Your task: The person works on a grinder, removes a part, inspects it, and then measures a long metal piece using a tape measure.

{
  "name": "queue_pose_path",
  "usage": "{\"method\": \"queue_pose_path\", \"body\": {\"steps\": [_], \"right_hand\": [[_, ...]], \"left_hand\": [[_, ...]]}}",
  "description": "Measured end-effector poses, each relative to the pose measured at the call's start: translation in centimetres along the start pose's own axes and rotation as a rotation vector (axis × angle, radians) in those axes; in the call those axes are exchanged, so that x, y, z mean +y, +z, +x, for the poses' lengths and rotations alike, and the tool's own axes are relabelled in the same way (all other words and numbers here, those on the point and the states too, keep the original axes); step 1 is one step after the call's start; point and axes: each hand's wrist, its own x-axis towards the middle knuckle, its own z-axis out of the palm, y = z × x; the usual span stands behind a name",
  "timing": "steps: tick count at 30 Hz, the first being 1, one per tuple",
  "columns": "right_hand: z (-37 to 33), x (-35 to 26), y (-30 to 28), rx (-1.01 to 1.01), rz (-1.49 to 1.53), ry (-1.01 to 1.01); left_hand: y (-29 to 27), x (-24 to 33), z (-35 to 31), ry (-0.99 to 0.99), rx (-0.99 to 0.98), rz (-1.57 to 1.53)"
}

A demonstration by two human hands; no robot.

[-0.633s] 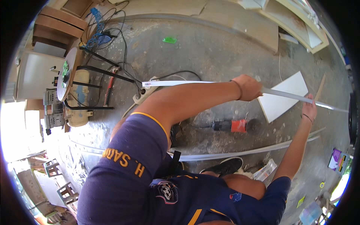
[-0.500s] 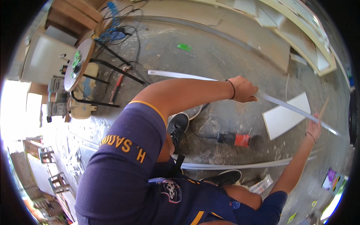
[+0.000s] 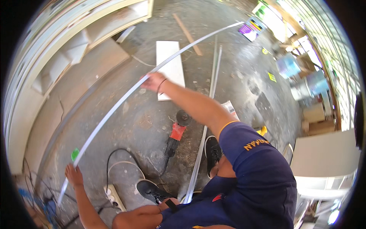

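A long, thin, pale metal strip (image 3: 110, 114) runs diagonally from the lower left up to the far right, looking bent by the lens. Close to its near-left end, my left hand (image 3: 73, 175) is closed on it. Around its middle, beside a white panel (image 3: 169, 70) on the floor, my right hand (image 3: 153, 82) grips the strip with the fingers partly hidden. An angle grinder (image 3: 177, 131), red and black, lies on the concrete between my arms. Behind the strip, near my left hand, is a small green item (image 3: 75, 154).
More metal strips (image 3: 199, 160) lie between my feet and beyond. A white power strip (image 3: 114, 197) and dark cables are at lower left. A pale cabinet frame (image 3: 89, 34) stands at upper left. A wooden stick (image 3: 187, 32) and purple box (image 3: 251, 28) lie at the far side.
The view has swung to the right. My left hand has gone from the strip's middle to near its left end, and my right hand now grips nearer the middle. Both still hold it.
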Motion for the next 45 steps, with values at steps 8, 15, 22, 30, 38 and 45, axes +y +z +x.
{"method": "queue_pose_path", "body": {"steps": [8,15,22,30,38,45], "right_hand": [[-1.5,11.0,1.8,0.076,-0.129,0.040],[-2.6,21.9,5.5,-0.017,-0.278,0.331],[-8.0,18.0,3.1,-0.380,-0.681,0.392],[-15.8,4.1,-7.3,-0.404,-2.097,-0.161],[-42.4,-2.0,-26.0,0.815,-1.688,-0.198],[-58.9,15.4,-29.5,0.716,-1.514,0.672]], "left_hand": [[-1.6,6.4,-0.2,0.035,0.299,-0.344],[-5.2,15.4,2.5,0.287,0.156,-0.659],[1.1,14.9,5.6,0.203,-0.073,-0.514],[7.6,13.0,4.8,0.182,-0.057,-0.486],[2.3,19.4,5.0,0.340,-0.103,-0.404],[-2.7,21.5,13.7,0.577,0.042,-0.319]]}}
